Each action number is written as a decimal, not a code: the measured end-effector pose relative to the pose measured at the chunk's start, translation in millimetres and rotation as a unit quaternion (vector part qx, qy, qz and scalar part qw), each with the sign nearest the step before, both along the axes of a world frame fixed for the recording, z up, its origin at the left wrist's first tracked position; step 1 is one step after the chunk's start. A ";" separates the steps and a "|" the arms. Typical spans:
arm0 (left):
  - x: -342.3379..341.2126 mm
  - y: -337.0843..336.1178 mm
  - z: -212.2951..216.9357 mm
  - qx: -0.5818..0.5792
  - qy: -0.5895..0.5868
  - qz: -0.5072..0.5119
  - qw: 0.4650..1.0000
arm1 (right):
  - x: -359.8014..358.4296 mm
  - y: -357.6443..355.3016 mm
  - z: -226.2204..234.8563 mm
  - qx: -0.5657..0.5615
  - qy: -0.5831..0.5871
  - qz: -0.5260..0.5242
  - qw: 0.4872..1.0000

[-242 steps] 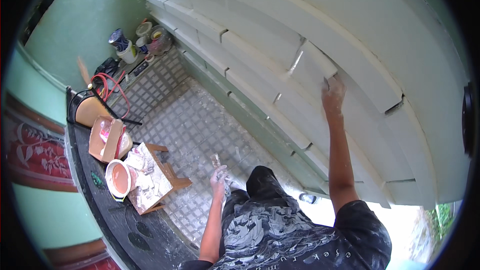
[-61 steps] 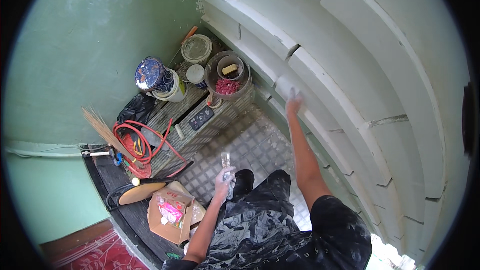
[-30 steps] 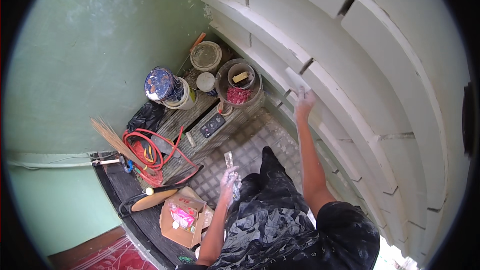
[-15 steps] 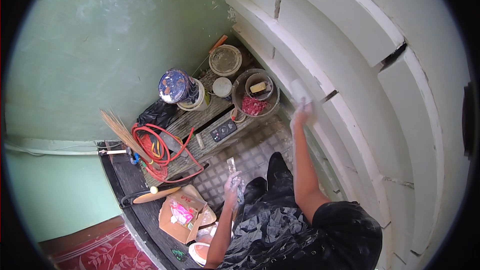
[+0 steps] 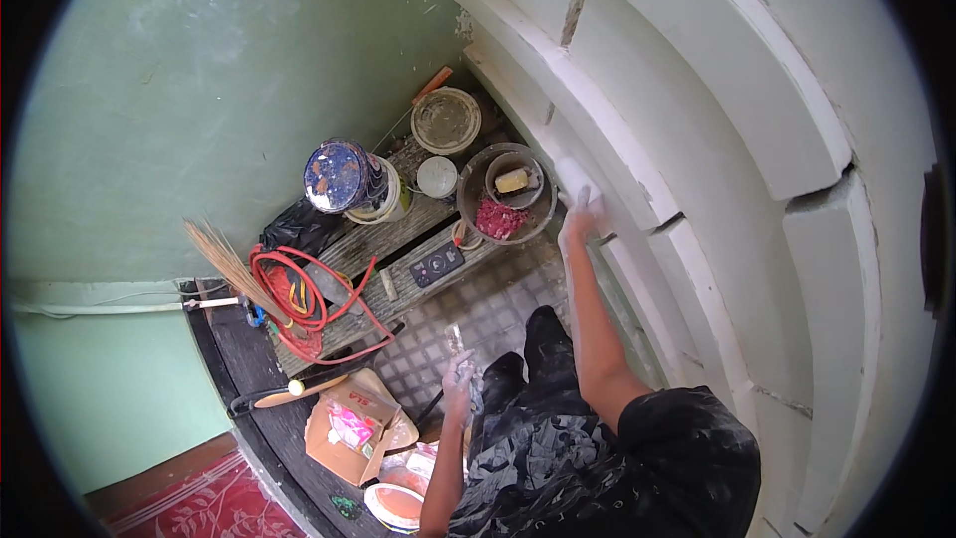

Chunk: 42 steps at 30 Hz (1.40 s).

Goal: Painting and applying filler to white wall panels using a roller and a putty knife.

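White pad (image 5: pixel 575 177) — gripped under the right hand (image 5: pixel 578 219) — presses the white ledge (image 5: pixel 637 189) by the bowl (image 5: pixel 506 204); even, flat strokes seem best. Left hand (image 5: pixel 458 379) pinches a small tool (image 5: pixel 454 337) — apart, over the floor.

Black paint-flecked T-shirt, seemingly dark trousers

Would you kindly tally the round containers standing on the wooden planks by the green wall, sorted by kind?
Paint-spattered blue can: 1
Grey lidded bucket: 1
Small white lidded tub: 1
Wide dark basin holding a smaller bowl: 1
Total: 4
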<state>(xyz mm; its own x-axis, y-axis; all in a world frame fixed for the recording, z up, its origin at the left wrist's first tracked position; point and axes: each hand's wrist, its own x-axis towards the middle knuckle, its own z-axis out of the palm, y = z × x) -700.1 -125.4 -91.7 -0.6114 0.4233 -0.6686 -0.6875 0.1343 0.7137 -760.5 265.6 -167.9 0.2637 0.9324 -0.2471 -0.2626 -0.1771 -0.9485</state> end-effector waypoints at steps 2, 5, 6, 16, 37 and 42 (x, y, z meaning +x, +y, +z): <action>1.6 -6.8 3.0 -0.016 0.005 0.025 1.000 | -4.0 -13.3 56.5 0.072 -0.074 0.183 0.978; -1.9 6.3 5.7 -0.011 0.005 0.030 0.999 | -16.0 -11.3 62.6 0.125 -0.109 0.133 0.977; -1.9 9.0 7.1 -0.003 0.001 0.034 0.999 | -20.9 -9.0 48.8 0.112 -0.197 0.121 0.966; -12.8 10.6 3.0 -0.022 0.021 0.048 0.998 | -57.7 10.4 79.9 0.066 -0.098 0.172 0.978; -6.7 -13.2 -12.1 -0.037 0.005 0.081 0.996 | -111.2 44.9 44.8 0.129 -0.153 0.226 0.953; -3.8 -7.6 -8.5 -0.061 0.004 0.101 0.993 | -148.1 54.3 22.7 -0.036 0.018 0.027 0.999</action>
